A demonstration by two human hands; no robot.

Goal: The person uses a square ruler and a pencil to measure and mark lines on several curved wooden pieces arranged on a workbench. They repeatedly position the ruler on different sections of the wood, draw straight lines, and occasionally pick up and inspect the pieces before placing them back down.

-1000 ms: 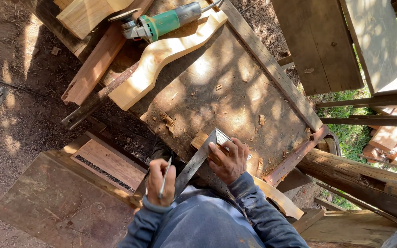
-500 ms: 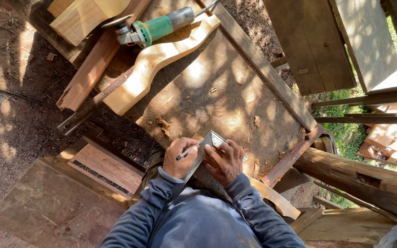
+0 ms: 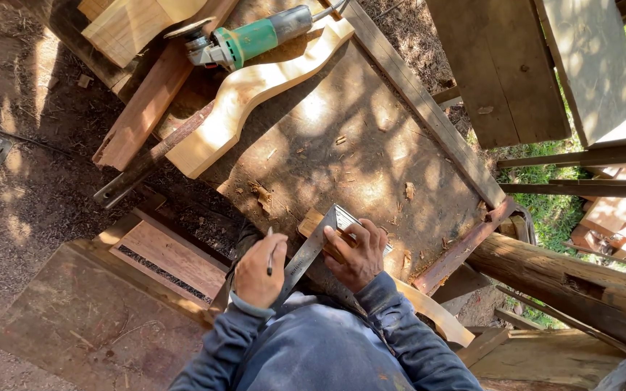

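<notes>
Watching the head cam here, looking straight down at the workbench [image 3: 371,166]. The left hand [image 3: 259,271] is curled around a pencil [image 3: 270,255], pinched between thumb and fingers with the tip pointing up toward the blade of the steel square [image 3: 311,250]. The right hand [image 3: 356,253] is pressed flat-ish over the square's corner, fingers spread and clamping it down onto the pale wooden workpiece [image 3: 429,308] under it, so that one's grasping, not loose.

Key relation: the square's long blade runs diagonally from the corner at upper right down toward the lower left, and the pencil hand sits just beside that blade on its left edge, pretty much touching distance. So the left hand is the nearer 1 to the free edge, while the right sits on top of the corner. The workpiece pokes out from under the right forearm toward the lower right, curved end visible.

Both forearms come in from the bottom, sleeves dark blue, wrists bent inward toward each other.

Farther up the bench, well apart: a green angle grinder [image 3: 251,38] resting against a curved pale wood piece [image 3: 248,94].
</notes>
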